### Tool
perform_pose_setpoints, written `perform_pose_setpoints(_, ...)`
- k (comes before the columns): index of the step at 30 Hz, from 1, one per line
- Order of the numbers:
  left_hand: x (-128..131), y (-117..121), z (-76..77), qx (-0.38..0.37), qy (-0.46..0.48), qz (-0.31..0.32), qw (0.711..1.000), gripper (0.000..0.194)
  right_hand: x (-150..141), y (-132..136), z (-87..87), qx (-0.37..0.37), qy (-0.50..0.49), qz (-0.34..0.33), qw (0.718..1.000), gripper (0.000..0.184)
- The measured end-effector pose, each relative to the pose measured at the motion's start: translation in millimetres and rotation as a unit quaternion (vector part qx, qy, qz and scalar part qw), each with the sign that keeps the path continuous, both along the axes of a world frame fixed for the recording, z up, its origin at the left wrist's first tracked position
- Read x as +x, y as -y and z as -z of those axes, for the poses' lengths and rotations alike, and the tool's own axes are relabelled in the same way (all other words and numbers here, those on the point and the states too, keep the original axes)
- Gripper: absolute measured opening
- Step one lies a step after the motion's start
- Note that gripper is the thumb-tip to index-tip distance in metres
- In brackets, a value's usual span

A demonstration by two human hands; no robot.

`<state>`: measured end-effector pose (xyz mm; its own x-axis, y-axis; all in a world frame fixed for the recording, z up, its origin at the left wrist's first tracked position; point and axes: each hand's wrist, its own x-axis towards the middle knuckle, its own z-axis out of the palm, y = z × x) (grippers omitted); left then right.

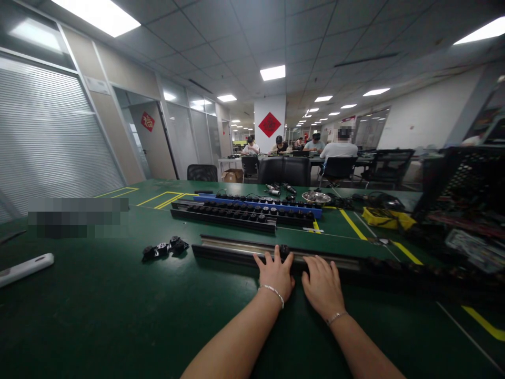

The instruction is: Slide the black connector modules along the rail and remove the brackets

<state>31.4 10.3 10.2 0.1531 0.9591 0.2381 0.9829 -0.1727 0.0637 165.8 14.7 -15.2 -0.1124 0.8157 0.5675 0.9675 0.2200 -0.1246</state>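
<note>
A long black channel rail (pixel 232 249) with a pale metallic inside lies across the green table in front of me. My left hand (pixel 275 276) lies over its front wall with the fingers spread. Just beyond those fingertips a small black round part (pixel 284 251) sits in the channel. To the right, my right hand (pixel 324 287) rests on the same rail, fingers stretched out over the front edge; its thumb side faces my left hand. Both hands touch the rail without wrapping round it. Farther right, several dark parts (pixel 389 265) line the rail, hard to make out in shadow.
Loose black parts (pixel 162 249) lie left of the rail. Beyond are another filled black rail (pixel 221 215), a blue rail (pixel 315 212), a metal dish (pixel 316 197) and a yellow tray (pixel 384 218). A white object (pixel 29 267) lies far left. People sit at distant tables.
</note>
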Motion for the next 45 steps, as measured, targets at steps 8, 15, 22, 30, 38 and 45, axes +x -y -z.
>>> perform_pose_setpoints(8, -6, 0, 0.1, 0.018, 0.003, -0.001, 1.000, 0.061, 2, -1, 1.0, 0.004, 0.003, -0.005, 1.000, 0.036)
perform_pose_setpoints(15, -12, 0, 2.4, 0.030, -0.013, -0.032, 0.999, 0.064, 4, -3, 2.0, 0.017, 0.001, -0.015, 1.000, 0.034)
perform_pose_setpoints(22, -15, -2, -1.8, 0.023, -0.015, -0.052, 0.998, 0.067, 5, -4, 2.2, 0.018, 0.003, -0.016, 1.000, 0.032)
perform_pose_setpoints(30, -24, -4, -5.3, 0.012, -0.001, -0.068, 0.998, 0.066, 5, -4, 1.3, 0.023, 0.006, -0.014, 1.000, 0.030)
perform_pose_setpoints(38, -39, -4, -7.1, 0.019, 0.001, -0.086, 0.996, 0.062, 6, -5, 1.8, 0.025, 0.009, -0.014, 1.000, 0.030)
perform_pose_setpoints(45, -50, -4, -10.4, 0.024, 0.005, -0.095, 0.995, 0.057, 6, -5, 3.2, 0.024, 0.000, -0.012, 1.000, 0.029)
